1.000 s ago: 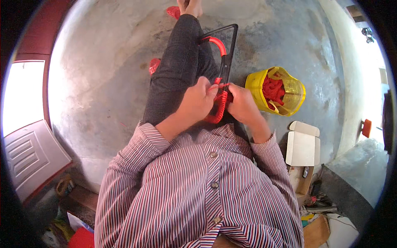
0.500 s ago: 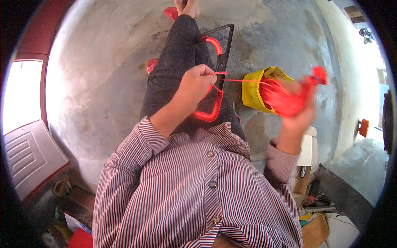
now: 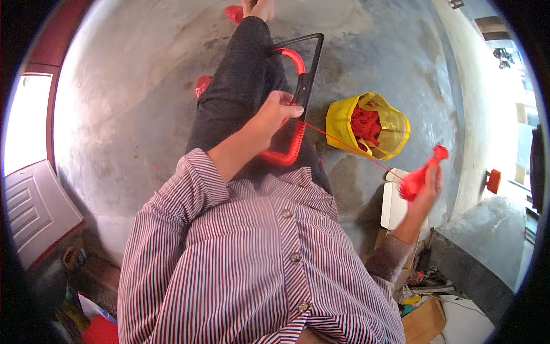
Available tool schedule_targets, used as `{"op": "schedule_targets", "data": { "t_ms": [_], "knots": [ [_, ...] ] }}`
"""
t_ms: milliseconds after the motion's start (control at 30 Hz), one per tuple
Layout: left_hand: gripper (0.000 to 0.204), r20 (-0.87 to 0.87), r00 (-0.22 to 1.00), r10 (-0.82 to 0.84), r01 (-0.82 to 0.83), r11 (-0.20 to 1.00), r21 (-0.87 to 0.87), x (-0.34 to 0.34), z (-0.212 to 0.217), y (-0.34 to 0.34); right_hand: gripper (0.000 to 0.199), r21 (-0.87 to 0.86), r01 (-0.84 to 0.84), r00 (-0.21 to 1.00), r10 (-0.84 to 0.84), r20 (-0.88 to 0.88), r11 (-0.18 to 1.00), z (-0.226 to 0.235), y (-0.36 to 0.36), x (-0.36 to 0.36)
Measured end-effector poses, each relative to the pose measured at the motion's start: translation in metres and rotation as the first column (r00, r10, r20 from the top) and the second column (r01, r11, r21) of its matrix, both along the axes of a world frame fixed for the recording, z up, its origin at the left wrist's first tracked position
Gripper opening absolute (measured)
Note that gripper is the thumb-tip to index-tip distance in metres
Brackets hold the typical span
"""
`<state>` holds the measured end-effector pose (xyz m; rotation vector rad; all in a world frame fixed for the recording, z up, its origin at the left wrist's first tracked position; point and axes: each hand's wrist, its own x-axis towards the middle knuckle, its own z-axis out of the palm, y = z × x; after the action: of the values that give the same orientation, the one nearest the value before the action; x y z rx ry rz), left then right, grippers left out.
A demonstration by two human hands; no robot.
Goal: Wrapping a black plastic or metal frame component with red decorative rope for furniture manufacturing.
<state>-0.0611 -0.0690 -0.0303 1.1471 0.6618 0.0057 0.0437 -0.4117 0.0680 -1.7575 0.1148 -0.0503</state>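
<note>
A black rounded frame (image 3: 304,87) rests across my lap, with tight turns of red cord (image 3: 297,143) wound along its near side and a smooth red section (image 3: 295,58) on its far side. My left hand (image 3: 274,117) is closed on the frame beside the wound part, thumb and fingers pinching there. A taut red strand (image 3: 355,149) runs from that spot down to the right. It reaches a bunched hank of red cord (image 3: 413,184) gripped in my right hand (image 3: 427,192), out to the right. One knotted-looking end of the hank sticks up above the fist.
A yellow bucket-like container (image 3: 338,129) holding red material stands on the concrete floor, between my legs and the right hand. An open white box (image 3: 393,207) lies below the right hand. Red bits (image 3: 203,86) lie left of my leg. A grey ledge (image 3: 481,246) is at right.
My right hand has swung down and outward with the hank, away from the yellow container, and the strand is now drawn straight. The left hand has moved slightly down onto the frame.
</note>
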Motion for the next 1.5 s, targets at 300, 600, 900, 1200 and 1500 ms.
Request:
{"op": "schedule_targets", "data": {
  "t_ms": [300,600,900,1200,1500],
  "knots": [
    [0.035,0.36,0.806,-0.47,0.047,0.656,0.753,-0.037,0.08,-0.041,0.04,0.654,-0.306,0.705,0.627,-0.333,0.692,-0.045,0.131,-0.089],
    [0.02,0.442,0.896,-0.05,-0.002,0.993,0.118,-0.03,0.091,0.047,0.029,0.747,-0.524,0.459,0.875,-0.157,0.409,-0.07,0.137,0.006],
    [0.018,-0.029,0.847,-0.53,0.241,0.334,0.911,-0.023,0.033,0.004,0.03,-0.217,-0.949,0.286,0.911,-0.297,0.228,-0.072,0.186,-0.006],
    [0.027,0.124,0.991,-0.053,-0.051,0.704,0.709,-0.004,0.008,0.006,0.022,-0.236,-0.759,0.609,0.79,0.07,0.607,-0.04,0.162,0.024],
    [0.026,-0.034,0.994,-0.108,0.102,0.984,-0.149,0.001,-0.004,-0.01,0.023,0.817,-0.464,0.454,0.7,0.551,-0.342,0.049,0.152,-0.038]
  ]
}}
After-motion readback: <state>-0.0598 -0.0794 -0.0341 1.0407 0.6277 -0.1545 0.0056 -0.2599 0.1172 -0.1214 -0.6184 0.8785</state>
